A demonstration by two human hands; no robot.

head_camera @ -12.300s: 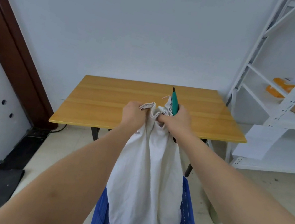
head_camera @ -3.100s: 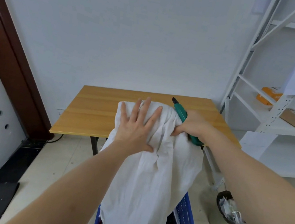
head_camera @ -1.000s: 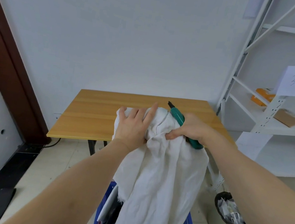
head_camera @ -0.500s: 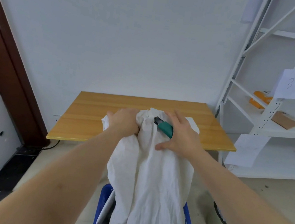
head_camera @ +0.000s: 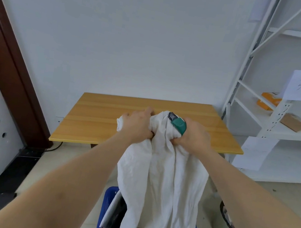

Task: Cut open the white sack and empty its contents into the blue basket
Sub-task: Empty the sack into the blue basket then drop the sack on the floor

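The white sack (head_camera: 161, 185) hangs limp and crumpled in front of me, its lower end reaching into the blue basket (head_camera: 106, 202) on the floor. My left hand (head_camera: 138, 124) is clenched on the sack's top left. My right hand (head_camera: 194, 138) grips the top right of the sack together with a green utility knife (head_camera: 177, 124), whose dark tip points up and left. Dark and white items (head_camera: 113, 225) show inside the basket beside the sack.
A wooden table (head_camera: 105, 118) stands against the white wall just beyond my hands. White metal shelving (head_camera: 276, 119) with a paper label, an orange box and a brown parcel fills the right. A bin (head_camera: 226, 224) stands on the floor right of the basket. A dark door frame (head_camera: 9, 62) is on the left.
Both hands have closed tighter on the sack's top and bunched it together. My right hand went from spread fingers to a fist around cloth and knife.
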